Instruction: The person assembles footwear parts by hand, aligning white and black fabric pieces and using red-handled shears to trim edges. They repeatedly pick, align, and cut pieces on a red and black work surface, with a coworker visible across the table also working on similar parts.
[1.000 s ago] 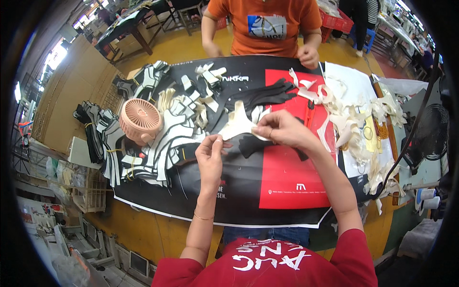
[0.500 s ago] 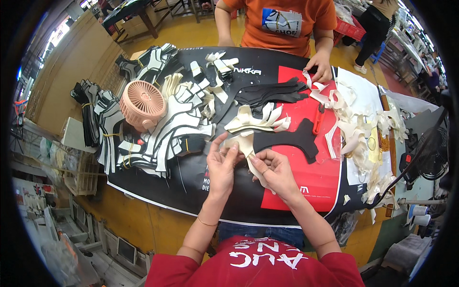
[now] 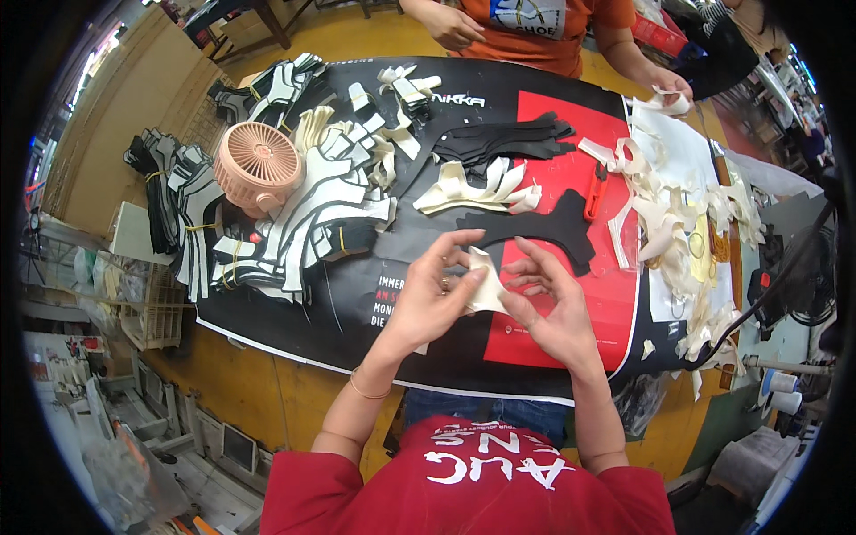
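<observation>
Both of my hands hold one cream cut piece (image 3: 487, 287) just above the black and red mat (image 3: 553, 339). My left hand (image 3: 434, 299) pinches its left edge with thumb and fingers. My right hand (image 3: 551, 308) grips its right side, fingers spread. Beyond my hands lies a flat black cut piece (image 3: 544, 230). Farther back sit a loose pile of cream strips (image 3: 477, 187) and a stack of black pieces (image 3: 508, 138).
A pink round fan (image 3: 257, 167) stands at the left among bundled black and white cut pieces (image 3: 303, 223). Red scissors (image 3: 596, 189) lie on the mat. Cream scraps (image 3: 678, 214) cover the right side. Across the table a person in an orange shirt (image 3: 535, 27) handles scraps with one hand (image 3: 670, 89).
My hands came back toward me from the cream pile, bringing one cream piece. They now hold it close together over the mat's near part.
</observation>
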### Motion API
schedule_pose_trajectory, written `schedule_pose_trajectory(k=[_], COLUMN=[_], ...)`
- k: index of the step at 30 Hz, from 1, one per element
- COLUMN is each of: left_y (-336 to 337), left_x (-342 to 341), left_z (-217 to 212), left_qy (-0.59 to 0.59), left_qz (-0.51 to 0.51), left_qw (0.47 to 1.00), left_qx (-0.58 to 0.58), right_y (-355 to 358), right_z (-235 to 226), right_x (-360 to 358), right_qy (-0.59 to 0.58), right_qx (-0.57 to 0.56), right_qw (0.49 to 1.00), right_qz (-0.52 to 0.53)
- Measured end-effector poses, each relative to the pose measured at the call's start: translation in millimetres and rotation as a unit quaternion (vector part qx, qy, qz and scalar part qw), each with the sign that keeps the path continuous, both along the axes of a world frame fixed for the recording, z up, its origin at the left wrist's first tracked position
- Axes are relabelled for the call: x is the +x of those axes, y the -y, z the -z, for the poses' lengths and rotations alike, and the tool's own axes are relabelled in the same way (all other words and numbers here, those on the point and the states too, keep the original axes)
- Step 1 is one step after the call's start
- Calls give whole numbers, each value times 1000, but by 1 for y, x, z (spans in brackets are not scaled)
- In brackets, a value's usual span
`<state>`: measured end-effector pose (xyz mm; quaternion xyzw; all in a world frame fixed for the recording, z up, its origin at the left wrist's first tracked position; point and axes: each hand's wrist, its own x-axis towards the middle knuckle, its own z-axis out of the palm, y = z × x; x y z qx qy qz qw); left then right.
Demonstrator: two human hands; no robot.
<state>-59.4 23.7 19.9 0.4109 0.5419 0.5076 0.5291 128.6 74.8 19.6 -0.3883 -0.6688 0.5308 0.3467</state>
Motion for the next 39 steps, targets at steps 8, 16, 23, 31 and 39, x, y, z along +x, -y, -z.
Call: schedule_pose_trajectory(k=[8, 16, 23, 31, 39], left_y=[7, 13, 15, 17, 16], left_x=[12, 13, 24, 27, 29], left_z=[-2, -16, -17, -5, -1], left_qy=[72, -23, -101, -328, -379], left_qz=[80, 138, 111, -27, -101], left_qw=[993, 983, 989, 899, 829], left_qx=[-58, -117, -9, 289, 400], right_y=[0, 9, 7, 22, 29], right_z=[14, 16, 19, 2, 0], right_x=[10, 28, 38, 57, 68], right_qy=[-40, -17, 43, 37, 83], right_qx=[-107, -65, 285, 440, 481], right_qw=[991, 993, 950, 897, 872], right_qz=[71, 100, 123, 33, 36])
